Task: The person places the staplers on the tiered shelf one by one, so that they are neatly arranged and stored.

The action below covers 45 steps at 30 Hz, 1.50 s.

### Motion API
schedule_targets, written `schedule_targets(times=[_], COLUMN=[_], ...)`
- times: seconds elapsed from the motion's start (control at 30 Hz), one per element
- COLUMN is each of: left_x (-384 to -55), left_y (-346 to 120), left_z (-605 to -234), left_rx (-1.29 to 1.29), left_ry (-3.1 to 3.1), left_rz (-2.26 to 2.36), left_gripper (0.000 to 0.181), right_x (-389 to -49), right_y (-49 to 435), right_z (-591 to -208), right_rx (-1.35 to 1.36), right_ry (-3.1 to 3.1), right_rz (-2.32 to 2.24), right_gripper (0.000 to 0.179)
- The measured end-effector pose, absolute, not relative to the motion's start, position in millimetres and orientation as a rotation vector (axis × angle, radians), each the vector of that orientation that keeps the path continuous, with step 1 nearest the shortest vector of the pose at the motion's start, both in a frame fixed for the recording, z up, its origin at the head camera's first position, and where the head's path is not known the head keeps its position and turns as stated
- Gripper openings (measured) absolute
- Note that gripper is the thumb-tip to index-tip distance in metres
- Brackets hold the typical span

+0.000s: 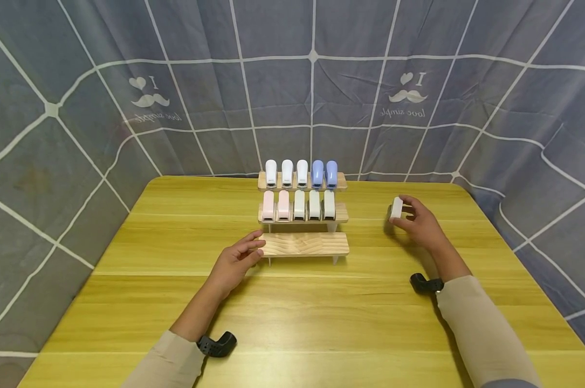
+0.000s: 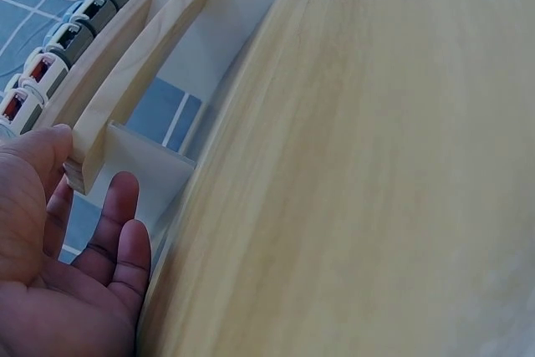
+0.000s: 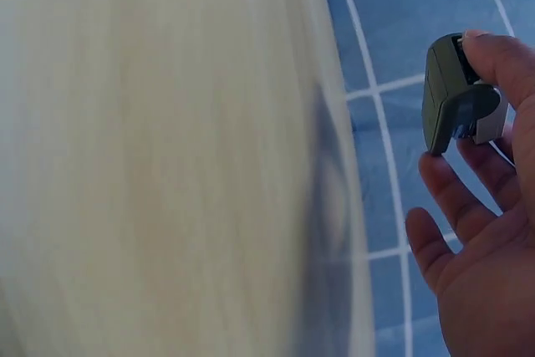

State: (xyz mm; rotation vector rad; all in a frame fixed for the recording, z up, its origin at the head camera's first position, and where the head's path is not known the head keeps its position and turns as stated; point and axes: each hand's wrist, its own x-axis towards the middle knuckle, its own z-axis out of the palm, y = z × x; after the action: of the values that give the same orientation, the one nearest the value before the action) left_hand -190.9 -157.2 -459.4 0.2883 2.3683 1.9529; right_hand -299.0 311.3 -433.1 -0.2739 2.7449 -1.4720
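A three-step wooden display stand (image 1: 304, 245) stands on the table. My left hand (image 1: 236, 264) is at the left end of its lowest step, thumb and fingertips holding the board's edge (image 2: 81, 175); the other fingers curl loosely below. Out to the right, my right hand (image 1: 420, 223) pinches a small stapler (image 1: 396, 208) between thumb and fingers, just above the table. In the right wrist view that stapler (image 3: 456, 94) shows a dark grey-green side and a pale part. White staplers (image 1: 287, 173) and blue staplers (image 1: 331, 173) line the top step; pink staplers (image 1: 268, 206) and pale grey-green staplers (image 1: 314, 206) line the middle one.
The yellow wood-grain table (image 1: 321, 323) reaches back to a grey-blue curtain (image 1: 282, 97) with white grid lines, which surrounds it on the back and sides. White supports (image 2: 150, 160) hold up the stand's steps. Each wrist wears a black strap mount (image 1: 218, 345).
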Motion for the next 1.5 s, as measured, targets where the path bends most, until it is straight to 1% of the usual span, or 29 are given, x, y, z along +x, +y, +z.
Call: schedule_targets(times=[0.8,0.97,1.23,1.5], left_x=[-191,-190,-190,-190], left_y=[-157,-157,-158,-157], left_z=[-459,-458,-458,-458], left_rx=[0.274,0.259,0.266,0.264], left_ry=[2.396,2.392,2.393,2.39], left_rz=[1.936,1.934,1.941,1.936], left_gripper=[0.036,0.035,0.034,0.035], right_x=[-275,-271,-268,-272], right_y=[254,240,217,205], right_z=[-388,-380,-375,-378], right_rx=[-0.643,-0.689,-0.779,-0.798], right_ry=[2.889,2.902,2.848,2.782], right_rz=[-1.435,-1.418,-1.41,-1.378], right_gripper=[0.067,0.068,0.07,0.068])
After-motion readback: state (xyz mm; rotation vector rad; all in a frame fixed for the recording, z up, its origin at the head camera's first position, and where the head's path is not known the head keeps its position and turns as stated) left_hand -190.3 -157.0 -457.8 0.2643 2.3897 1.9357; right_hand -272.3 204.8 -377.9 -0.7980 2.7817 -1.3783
